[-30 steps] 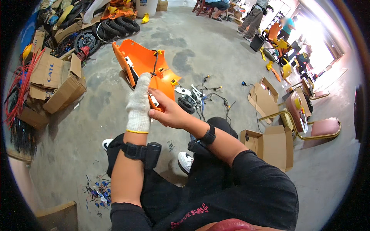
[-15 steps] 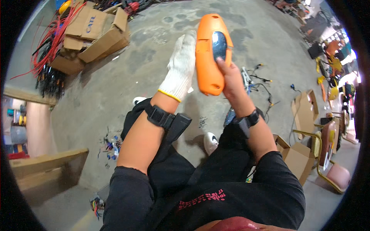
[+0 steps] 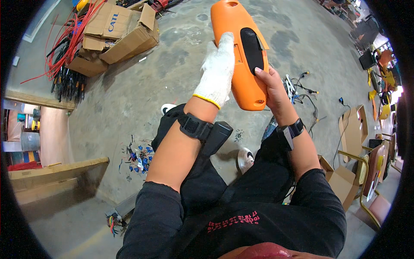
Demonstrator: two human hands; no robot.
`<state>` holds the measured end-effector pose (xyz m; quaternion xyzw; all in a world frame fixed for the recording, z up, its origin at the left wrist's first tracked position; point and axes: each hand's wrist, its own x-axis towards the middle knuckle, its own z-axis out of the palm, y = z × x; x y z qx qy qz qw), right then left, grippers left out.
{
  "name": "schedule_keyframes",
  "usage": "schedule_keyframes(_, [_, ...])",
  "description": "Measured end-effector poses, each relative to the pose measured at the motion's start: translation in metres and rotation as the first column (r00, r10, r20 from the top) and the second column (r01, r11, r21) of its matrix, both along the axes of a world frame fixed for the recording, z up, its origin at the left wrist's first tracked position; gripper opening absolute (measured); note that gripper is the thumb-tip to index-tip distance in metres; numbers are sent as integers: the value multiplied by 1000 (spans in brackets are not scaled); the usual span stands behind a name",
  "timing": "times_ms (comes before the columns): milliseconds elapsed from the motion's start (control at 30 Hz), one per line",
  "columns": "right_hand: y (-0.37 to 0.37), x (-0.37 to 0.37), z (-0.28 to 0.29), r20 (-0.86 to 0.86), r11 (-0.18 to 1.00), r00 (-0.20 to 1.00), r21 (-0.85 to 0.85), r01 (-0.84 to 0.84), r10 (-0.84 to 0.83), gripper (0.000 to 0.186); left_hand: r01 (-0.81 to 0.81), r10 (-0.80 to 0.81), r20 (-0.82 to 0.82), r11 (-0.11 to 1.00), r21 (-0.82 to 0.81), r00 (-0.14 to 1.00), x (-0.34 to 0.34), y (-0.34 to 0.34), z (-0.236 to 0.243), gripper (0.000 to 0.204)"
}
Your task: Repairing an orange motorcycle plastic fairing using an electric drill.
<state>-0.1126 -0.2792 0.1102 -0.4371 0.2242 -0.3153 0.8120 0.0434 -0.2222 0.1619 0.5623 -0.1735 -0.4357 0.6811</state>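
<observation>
A long orange plastic casing (image 3: 248,84) with rounded ends is held up in front of me, tilted slightly. An oval black panel (image 3: 251,47) is set in its face, and a recess at each end holds what look like screw holes. My left hand (image 3: 217,71), in a white knit glove with a yellow cuff, grips the casing's left side, its thumb lying on the front. My bare right hand (image 3: 275,90) holds the lower right side, the thumb by the panel's lower edge. The right fingers are hidden behind the casing.
Cardboard boxes (image 3: 129,49) with red cables (image 3: 52,60) and black cables (image 3: 71,82) stand at far left. Small blue parts (image 3: 140,159) lie on the floor near a wooden ledge (image 3: 60,166). At right are loose cables (image 3: 308,93), an open carton (image 3: 343,181) and a chair (image 3: 379,207).
The casing has tilted the other way and risen in the picture. My left hand's thumb now overlaps its face. The bright reflection on the panel is gone, and the surroundings have shifted right.
</observation>
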Motion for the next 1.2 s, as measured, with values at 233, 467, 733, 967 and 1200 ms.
schedule_keyframes(233, [-13,-13,-8,-11,999,999,31,40,-40,34,-51,56,-42,994,102,998,2,-4,4,45])
schedule_keyframes(467, [-22,-31,-19,306,942,951,310,-130,30,57,-38,37,210,999,1,977,9,26,6,58])
schedule_keyframes(733, [-27,-50,-7,-140,986,989,-167,23,-47,43,-343,69,916,936,78,396,16,37,18,66])
schedule_keyframes(967, [-22,-43,-17,-762,716,621,-536,-447,-183,39,189,67,973,982,-25,-220,43,43,-15,67])
schedule_keyframes(1200, [-4,-41,11,-672,204,729,-738,-643,-131,26,338,-706,688,614,713,-168,17,57,-2,53])
